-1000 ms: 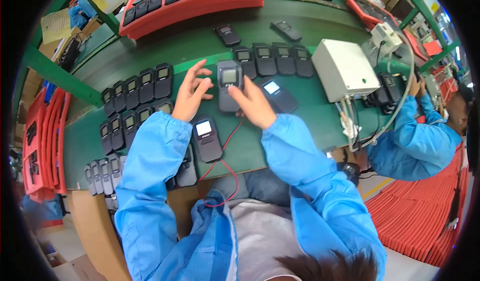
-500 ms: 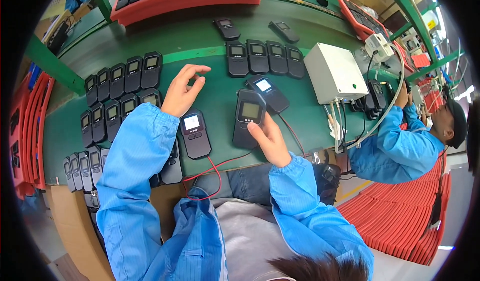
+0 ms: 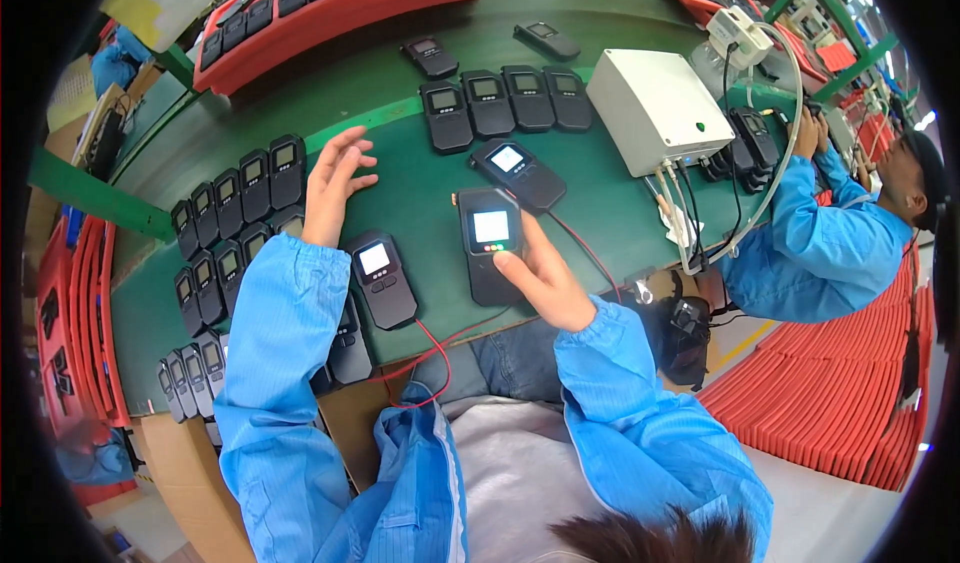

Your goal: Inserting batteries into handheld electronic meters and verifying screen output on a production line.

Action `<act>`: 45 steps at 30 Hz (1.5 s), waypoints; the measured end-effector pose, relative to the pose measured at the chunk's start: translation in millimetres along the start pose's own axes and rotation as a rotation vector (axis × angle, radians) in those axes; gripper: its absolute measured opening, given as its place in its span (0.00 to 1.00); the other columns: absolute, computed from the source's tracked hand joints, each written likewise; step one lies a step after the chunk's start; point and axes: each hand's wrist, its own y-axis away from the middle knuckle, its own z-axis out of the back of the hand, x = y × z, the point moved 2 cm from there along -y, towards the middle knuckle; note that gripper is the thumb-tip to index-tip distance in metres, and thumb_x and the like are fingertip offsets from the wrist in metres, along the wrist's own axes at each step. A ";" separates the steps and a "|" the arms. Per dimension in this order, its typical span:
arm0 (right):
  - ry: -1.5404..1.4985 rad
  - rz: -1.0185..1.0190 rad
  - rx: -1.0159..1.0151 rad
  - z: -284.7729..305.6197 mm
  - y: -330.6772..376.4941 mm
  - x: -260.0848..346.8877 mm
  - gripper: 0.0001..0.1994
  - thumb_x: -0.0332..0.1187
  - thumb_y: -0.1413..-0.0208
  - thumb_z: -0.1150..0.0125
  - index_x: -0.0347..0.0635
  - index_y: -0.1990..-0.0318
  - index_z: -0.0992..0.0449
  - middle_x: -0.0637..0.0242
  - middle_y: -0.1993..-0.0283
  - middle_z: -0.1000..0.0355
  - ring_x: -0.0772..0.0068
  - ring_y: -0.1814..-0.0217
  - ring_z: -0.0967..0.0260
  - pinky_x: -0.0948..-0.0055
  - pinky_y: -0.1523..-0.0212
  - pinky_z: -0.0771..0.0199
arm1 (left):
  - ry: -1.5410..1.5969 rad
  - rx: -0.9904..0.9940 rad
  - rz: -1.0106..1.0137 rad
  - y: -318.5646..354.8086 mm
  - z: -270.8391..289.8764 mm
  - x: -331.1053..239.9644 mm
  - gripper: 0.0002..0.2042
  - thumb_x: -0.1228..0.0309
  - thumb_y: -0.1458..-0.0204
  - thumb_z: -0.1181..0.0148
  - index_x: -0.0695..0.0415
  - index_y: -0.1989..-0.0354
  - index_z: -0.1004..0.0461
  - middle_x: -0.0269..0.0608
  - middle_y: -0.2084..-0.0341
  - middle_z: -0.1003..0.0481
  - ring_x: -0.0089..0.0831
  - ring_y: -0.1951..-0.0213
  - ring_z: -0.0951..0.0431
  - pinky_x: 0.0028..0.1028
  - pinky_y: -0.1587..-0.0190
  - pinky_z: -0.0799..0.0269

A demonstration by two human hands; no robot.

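Note:
My right hand [image 3: 545, 278] holds a black handheld meter [image 3: 490, 281], thumb on its front below the screen. That screen is lit white, with small coloured lights under it. My left hand [image 3: 335, 185] is raised over the green bench, fingers apart and nothing in them. Nearest below it lies another black meter [image 3: 388, 298] with a lit screen and a red cable [image 3: 440, 348] at its lower end. Beyond the held one, a third lit meter [image 3: 527, 177] lies slanted, also on a red cable.
Rows of dark-screened meters [image 3: 227, 203] stand at the left, with a shorter row [image 3: 507, 100] at the back. A white box [image 3: 655, 113] with cables sits to the right. Red foam trays [image 3: 350, 18] line the far side. A co-worker [image 3: 830, 223] in blue works at the right.
The held meter's screen has gone from dark to lit, and coloured lights show below it. My left hand has shifted slightly left in the picture; the whole view has turned a little.

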 end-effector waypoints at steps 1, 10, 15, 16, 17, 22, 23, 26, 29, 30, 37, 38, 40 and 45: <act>-0.068 0.023 0.001 -3.4 5.6 5.7 0.30 0.30 0.36 0.50 0.37 0.30 0.55 0.62 0.38 0.40 0.75 0.37 0.43 0.73 0.38 0.42 | 0.038 -0.031 0.035 1.0 3.0 0.2 0.20 0.61 0.38 0.50 0.58 0.41 0.34 0.41 0.51 0.31 0.29 0.53 0.29 0.31 0.51 0.29; 0.285 -0.193 0.008 10.7 8.0 4.1 0.34 0.29 0.39 0.45 0.40 0.30 0.55 0.64 0.44 0.32 0.83 0.58 0.34 0.81 0.59 0.31 | 0.377 -0.057 0.129 -6.6 13.2 2.3 0.26 0.57 0.39 0.50 0.57 0.36 0.42 0.41 0.45 0.35 0.30 0.47 0.33 0.35 0.44 0.35; 0.401 -0.201 -0.023 -12.2 7.5 29.6 0.32 0.28 0.44 0.40 0.43 0.33 0.45 0.67 0.51 0.28 0.83 0.67 0.36 0.82 0.70 0.34 | 0.209 -0.076 0.152 -4.7 10.3 3.4 0.23 0.63 0.39 0.48 0.60 0.39 0.39 0.42 0.50 0.32 0.29 0.53 0.29 0.33 0.48 0.31; 0.449 -0.115 -0.077 -13.3 6.9 26.5 0.29 0.28 0.45 0.39 0.44 0.35 0.40 0.66 0.51 0.28 0.82 0.67 0.35 0.82 0.70 0.33 | 0.197 -0.066 0.156 -3.3 12.2 4.7 0.21 0.64 0.39 0.48 0.61 0.41 0.37 0.41 0.51 0.31 0.29 0.54 0.29 0.32 0.49 0.30; 0.495 -0.028 -0.132 -14.4 6.0 24.7 0.26 0.29 0.46 0.38 0.44 0.38 0.36 0.65 0.52 0.28 0.82 0.67 0.35 0.81 0.71 0.33 | 0.185 -0.056 0.161 -2.8 13.1 6.2 0.20 0.65 0.39 0.48 0.61 0.42 0.35 0.41 0.53 0.30 0.28 0.55 0.28 0.31 0.49 0.30; 0.642 0.189 -0.201 4.9 2.4 27.4 0.15 0.29 0.46 0.38 0.41 0.50 0.25 0.62 0.51 0.28 0.78 0.65 0.32 0.80 0.70 0.31 | -0.079 0.090 0.093 -5.4 3.3 14.8 0.14 0.68 0.40 0.46 0.61 0.48 0.29 0.39 0.59 0.26 0.24 0.60 0.26 0.27 0.52 0.30; 0.641 0.188 -0.200 11.4 -1.0 32.0 0.15 0.29 0.46 0.38 0.41 0.50 0.25 0.62 0.51 0.28 0.78 0.65 0.32 0.80 0.70 0.31 | -0.129 0.139 0.061 -0.3 -4.9 13.1 0.13 0.69 0.40 0.46 0.61 0.50 0.28 0.38 0.60 0.25 0.24 0.60 0.26 0.26 0.53 0.30; 0.638 0.129 -0.244 36.8 -18.7 51.0 0.14 0.29 0.46 0.37 0.42 0.52 0.24 0.59 0.48 0.29 0.72 0.58 0.30 0.78 0.63 0.29 | -0.224 0.233 -0.007 6.8 -15.3 3.8 0.10 0.71 0.41 0.45 0.60 0.53 0.26 0.37 0.63 0.24 0.23 0.60 0.25 0.24 0.55 0.30; 0.995 0.433 -0.274 79.6 -61.4 56.5 0.16 0.34 0.44 0.40 0.44 0.48 0.27 0.56 0.40 0.34 0.59 0.40 0.37 0.66 0.44 0.35 | -0.364 0.178 -0.160 4.8 -13.5 -11.6 0.09 0.72 0.42 0.45 0.59 0.55 0.25 0.35 0.63 0.23 0.23 0.58 0.25 0.23 0.55 0.31; 1.070 0.445 -0.254 90.0 -79.4 55.9 0.17 0.35 0.43 0.41 0.46 0.46 0.28 0.53 0.36 0.38 0.53 0.33 0.42 0.63 0.37 0.39 | -0.368 0.169 -0.161 4.0 -7.5 -11.2 0.09 0.72 0.42 0.45 0.59 0.55 0.25 0.35 0.63 0.23 0.23 0.58 0.25 0.23 0.55 0.31; 1.366 -0.104 -0.002 93.9 -152.8 29.6 0.33 0.58 0.42 0.48 0.65 0.30 0.46 0.51 0.24 0.64 0.42 0.22 0.74 0.37 0.30 0.70 | -0.682 0.063 -0.405 3.8 -5.4 -9.3 0.08 0.73 0.45 0.44 0.57 0.58 0.24 0.39 0.64 0.23 0.31 0.57 0.24 0.30 0.54 0.29; 1.362 -0.086 0.010 86.2 -156.3 27.0 0.33 0.58 0.42 0.48 0.65 0.30 0.46 0.51 0.24 0.64 0.42 0.22 0.74 0.37 0.30 0.70 | -0.775 0.100 -0.496 5.0 -10.2 -12.1 0.08 0.73 0.46 0.44 0.57 0.58 0.24 0.40 0.64 0.24 0.35 0.57 0.24 0.31 0.53 0.29; 1.434 -0.158 0.007 76.9 -160.1 17.5 0.36 0.64 0.44 0.51 0.69 0.30 0.50 0.53 0.24 0.68 0.42 0.22 0.78 0.32 0.33 0.76 | -0.819 0.107 -0.485 5.8 -13.4 -14.2 0.09 0.73 0.46 0.44 0.57 0.57 0.24 0.41 0.62 0.24 0.37 0.56 0.25 0.32 0.52 0.30; 1.445 -0.219 0.089 57.0 -174.4 17.2 0.37 0.66 0.45 0.53 0.73 0.29 0.51 0.54 0.23 0.69 0.40 0.23 0.80 0.31 0.33 0.80 | -1.025 0.141 -0.476 9.4 -6.2 -25.0 0.13 0.70 0.46 0.41 0.57 0.53 0.26 0.43 0.53 0.27 0.42 0.50 0.28 0.35 0.48 0.31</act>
